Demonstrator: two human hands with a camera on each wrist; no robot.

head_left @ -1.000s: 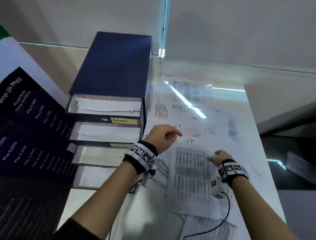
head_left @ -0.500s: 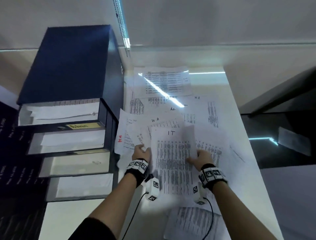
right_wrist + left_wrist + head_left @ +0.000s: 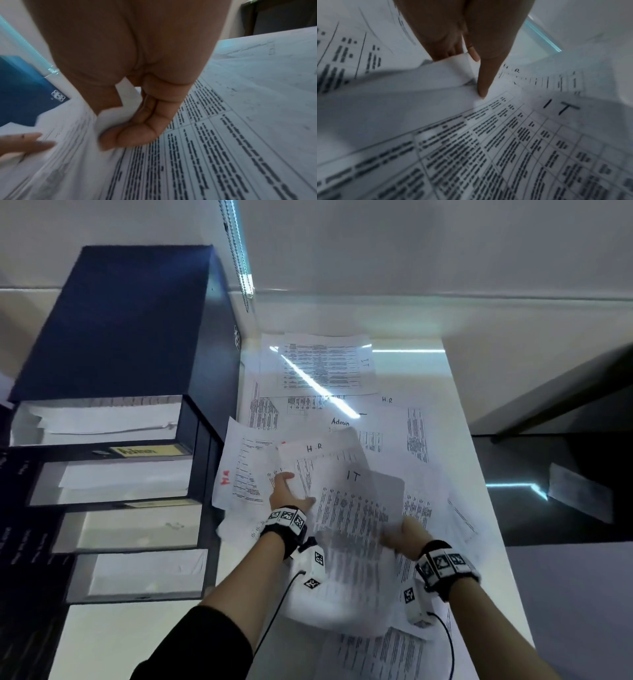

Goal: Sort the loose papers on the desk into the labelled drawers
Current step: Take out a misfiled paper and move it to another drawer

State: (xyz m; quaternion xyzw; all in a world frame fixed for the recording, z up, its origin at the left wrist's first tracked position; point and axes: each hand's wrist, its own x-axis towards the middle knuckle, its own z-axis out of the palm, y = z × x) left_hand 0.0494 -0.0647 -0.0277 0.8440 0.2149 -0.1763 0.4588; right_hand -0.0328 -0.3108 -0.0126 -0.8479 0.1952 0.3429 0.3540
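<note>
Lifted higher off the counter (image 3: 462, 392) than before, the IT sheet (image 3: 356, 508) is pinched by the right hand (image 3: 402, 534) (thumb on top), while the left hand (image 3: 286, 491) grips the H.R sheet (image 3: 322, 455).

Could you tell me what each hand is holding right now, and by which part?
The right hand pinches the IT sheet at its right edge. The left hand grips papers at that sheet's left side, index finger extended; exactly which sheets cannot be told.
</note>
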